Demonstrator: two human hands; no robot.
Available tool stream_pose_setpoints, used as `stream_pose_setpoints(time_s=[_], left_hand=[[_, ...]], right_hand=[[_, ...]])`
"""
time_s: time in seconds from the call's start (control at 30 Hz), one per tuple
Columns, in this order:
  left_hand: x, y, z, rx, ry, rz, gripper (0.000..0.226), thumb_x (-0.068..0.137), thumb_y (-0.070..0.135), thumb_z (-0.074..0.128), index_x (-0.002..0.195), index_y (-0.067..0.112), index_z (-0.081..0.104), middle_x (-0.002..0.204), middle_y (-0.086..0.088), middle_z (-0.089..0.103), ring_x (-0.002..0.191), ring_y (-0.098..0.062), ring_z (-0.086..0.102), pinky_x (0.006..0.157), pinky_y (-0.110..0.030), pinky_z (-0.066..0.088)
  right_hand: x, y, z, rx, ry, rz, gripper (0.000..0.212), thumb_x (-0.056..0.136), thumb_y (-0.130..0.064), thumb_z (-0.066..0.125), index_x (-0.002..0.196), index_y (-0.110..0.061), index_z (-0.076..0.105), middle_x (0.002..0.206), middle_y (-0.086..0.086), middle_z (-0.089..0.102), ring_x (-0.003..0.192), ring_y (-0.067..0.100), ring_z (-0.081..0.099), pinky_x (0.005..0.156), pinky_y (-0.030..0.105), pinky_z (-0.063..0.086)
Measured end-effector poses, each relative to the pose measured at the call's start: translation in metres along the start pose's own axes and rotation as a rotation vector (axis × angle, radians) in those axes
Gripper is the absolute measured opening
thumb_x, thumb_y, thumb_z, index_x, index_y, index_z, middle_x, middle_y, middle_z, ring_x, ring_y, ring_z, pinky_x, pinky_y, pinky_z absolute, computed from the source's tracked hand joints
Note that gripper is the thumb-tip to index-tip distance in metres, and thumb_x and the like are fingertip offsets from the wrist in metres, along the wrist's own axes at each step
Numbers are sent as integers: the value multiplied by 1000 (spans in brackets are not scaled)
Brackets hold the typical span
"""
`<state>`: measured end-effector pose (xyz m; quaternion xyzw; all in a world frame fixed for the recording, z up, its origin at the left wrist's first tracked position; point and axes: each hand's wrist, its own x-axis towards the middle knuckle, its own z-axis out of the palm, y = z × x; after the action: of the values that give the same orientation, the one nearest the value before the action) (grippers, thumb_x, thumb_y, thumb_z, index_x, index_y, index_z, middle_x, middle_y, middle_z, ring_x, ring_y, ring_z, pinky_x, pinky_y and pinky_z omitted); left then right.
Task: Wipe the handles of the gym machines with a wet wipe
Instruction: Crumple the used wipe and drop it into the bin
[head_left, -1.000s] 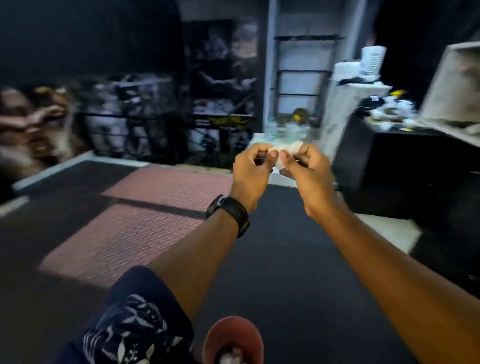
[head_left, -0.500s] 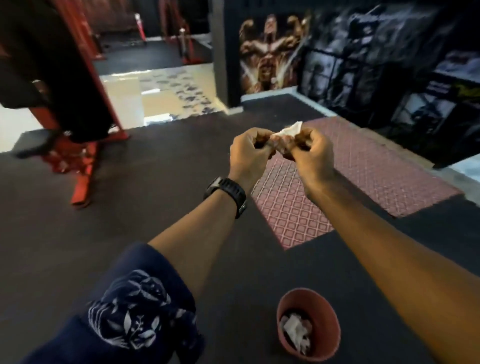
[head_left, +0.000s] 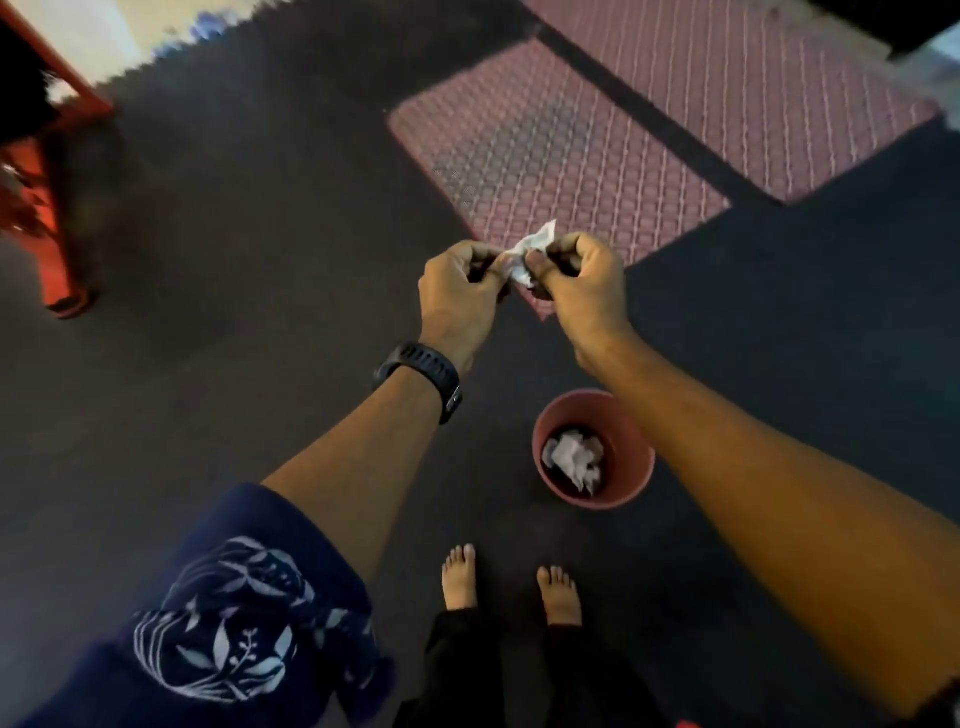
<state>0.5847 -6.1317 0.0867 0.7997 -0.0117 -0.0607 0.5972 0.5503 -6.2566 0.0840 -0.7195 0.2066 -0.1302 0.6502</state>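
A small crumpled white wet wipe (head_left: 527, 252) is held between both hands at chest height over the dark floor. My left hand (head_left: 460, 296), with a black watch on its wrist, pinches the wipe's left side. My right hand (head_left: 582, 280) pinches its right side, fingers curled. Most of the wipe is hidden between the fingers; one corner sticks up. No machine handle is in view.
A pink bin (head_left: 636, 470) with crumpled white wipes inside stands on the floor below my hands, just ahead of my bare feet (head_left: 460, 577). A red machine frame (head_left: 49, 228) is at the far left. Pink textured mats (head_left: 545, 150) lie ahead.
The view has swung from the room's wall and shelves down to the floor, bringing the bin and my feet into sight. Both hands kept pinching the wipe throughout.
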Motion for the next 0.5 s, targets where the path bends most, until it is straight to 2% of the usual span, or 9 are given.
stream_pose_setpoints(time_s=[0.13,0.33,0.5], left_hand=[[2,-56,38,44,-108,-69,8,91,16,73,84,21,72,84,-5,75,80,-21,71,77,-44,61],[-10,-156,96,142,-286,-173,4,91,15,71,88,18,73,85,1,75,82,-16,72,79,-41,61],[-25,-239,139,241,-395,-228,6,92,14,70,89,18,73,86,4,75,83,-11,72,79,-39,61]], right_hand=[[-2,71,-17,-14,64,118,9,89,-14,74,87,-16,65,87,7,75,83,22,73,76,44,61],[-25,183,-42,-24,161,284,12,92,-14,71,101,-8,66,93,2,75,86,14,73,80,38,61],[-45,277,-56,-62,248,399,10,92,-15,71,99,-10,68,84,2,74,75,19,73,70,47,61]])
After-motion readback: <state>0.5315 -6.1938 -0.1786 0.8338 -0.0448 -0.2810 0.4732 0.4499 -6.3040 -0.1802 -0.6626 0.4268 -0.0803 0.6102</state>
